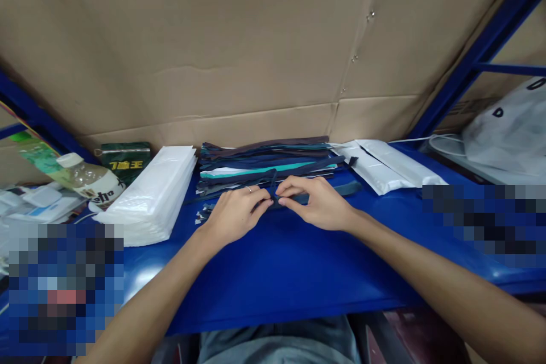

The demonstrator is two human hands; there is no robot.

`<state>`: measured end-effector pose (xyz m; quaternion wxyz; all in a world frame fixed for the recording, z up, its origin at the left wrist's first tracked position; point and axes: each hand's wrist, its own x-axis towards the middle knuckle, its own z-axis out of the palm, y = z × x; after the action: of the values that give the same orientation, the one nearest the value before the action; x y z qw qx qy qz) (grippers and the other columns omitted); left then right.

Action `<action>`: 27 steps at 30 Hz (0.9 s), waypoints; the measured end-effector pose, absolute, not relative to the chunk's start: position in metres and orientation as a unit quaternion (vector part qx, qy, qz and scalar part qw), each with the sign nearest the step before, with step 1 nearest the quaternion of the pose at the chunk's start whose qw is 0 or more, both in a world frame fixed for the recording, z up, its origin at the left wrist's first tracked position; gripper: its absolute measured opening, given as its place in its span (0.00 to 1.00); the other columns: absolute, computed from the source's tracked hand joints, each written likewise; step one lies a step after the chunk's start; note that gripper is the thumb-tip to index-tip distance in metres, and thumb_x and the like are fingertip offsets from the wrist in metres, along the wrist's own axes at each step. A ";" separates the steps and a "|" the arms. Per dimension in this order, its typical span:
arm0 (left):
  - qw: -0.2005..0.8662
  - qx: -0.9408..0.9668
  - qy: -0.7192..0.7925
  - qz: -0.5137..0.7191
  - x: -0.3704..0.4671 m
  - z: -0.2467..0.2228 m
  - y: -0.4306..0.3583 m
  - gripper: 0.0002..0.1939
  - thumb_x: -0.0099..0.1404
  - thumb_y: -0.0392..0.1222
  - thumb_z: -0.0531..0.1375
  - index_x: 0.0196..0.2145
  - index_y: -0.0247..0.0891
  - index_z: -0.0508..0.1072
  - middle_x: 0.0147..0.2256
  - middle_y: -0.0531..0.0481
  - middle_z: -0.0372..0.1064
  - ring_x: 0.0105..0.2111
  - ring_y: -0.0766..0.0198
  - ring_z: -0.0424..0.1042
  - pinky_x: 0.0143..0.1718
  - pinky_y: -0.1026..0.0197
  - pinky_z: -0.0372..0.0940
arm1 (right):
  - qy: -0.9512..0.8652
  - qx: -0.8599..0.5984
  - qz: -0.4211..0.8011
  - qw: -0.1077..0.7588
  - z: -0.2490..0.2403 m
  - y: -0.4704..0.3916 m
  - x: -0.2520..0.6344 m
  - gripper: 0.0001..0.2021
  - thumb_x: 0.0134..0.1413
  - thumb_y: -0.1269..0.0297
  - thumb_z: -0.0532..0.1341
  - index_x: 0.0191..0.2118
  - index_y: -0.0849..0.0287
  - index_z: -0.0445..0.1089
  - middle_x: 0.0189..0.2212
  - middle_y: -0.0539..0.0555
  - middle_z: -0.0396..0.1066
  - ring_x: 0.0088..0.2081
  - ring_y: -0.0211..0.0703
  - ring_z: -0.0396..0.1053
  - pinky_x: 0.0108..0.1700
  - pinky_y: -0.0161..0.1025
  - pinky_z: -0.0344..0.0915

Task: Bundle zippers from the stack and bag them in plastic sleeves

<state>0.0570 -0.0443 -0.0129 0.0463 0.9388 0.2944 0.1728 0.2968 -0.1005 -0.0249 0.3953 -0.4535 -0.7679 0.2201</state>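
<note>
Both hands work 1 dark blue strand (273,181) at mid-table. Left hand (234,213): nearly closed, thumb against fingertips, pinching the strand from its left. Right hand (319,203): thumb and index almost meeting, looks pinched on it from the right; exact hold too small to tell. Key relation: strand sits between the 2 sets of fingertips, neither hand clearly nearer, with a short end pointing away from the person. A dark strip (347,188) lies crosswise to that, long axis left-right, passing behind the right hand and out past it. Just beyond: pile of strips (264,151), also left-right. White packet stack (145,199) left, 2 white packets (379,173) right, all on blue table (277,273).
</note>
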 end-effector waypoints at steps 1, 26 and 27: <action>0.050 0.937 0.297 0.176 0.057 -0.012 -0.045 0.12 0.79 0.51 0.56 0.46 0.45 0.76 0.41 0.52 0.79 0.38 0.60 0.78 0.40 0.60 0.66 | -0.769 -0.454 0.217 0.395 -0.024 -0.101 0.297 0.06 0.66 0.63 0.63 0.48 0.51 0.74 0.45 0.49 0.82 0.48 0.46 0.82 0.50 0.38 0.74; 0.046 0.881 0.421 0.210 0.001 0.024 -0.006 0.13 0.69 0.45 0.59 0.28 0.39 0.75 0.23 0.54 0.70 0.24 0.65 0.66 0.30 0.61 0.56 | -0.686 -0.656 0.133 0.285 0.001 -0.087 0.410 0.11 0.57 0.67 0.67 0.46 0.53 0.79 0.35 0.50 0.84 0.35 0.47 0.81 0.36 0.38 0.73; 0.037 0.880 0.431 0.195 -0.007 0.028 -0.001 0.12 0.67 0.45 0.60 0.28 0.40 0.76 0.24 0.53 0.71 0.25 0.65 0.67 0.31 0.61 0.57 | -0.671 -0.685 0.117 0.260 0.002 -0.087 0.428 0.11 0.55 0.68 0.67 0.44 0.53 0.80 0.34 0.50 0.84 0.34 0.47 0.81 0.36 0.38 0.72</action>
<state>-0.0075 -0.0008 0.0278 0.0372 0.8800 0.4314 0.1951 0.4277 -0.0867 0.0020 0.2602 -0.6846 -0.6708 0.1168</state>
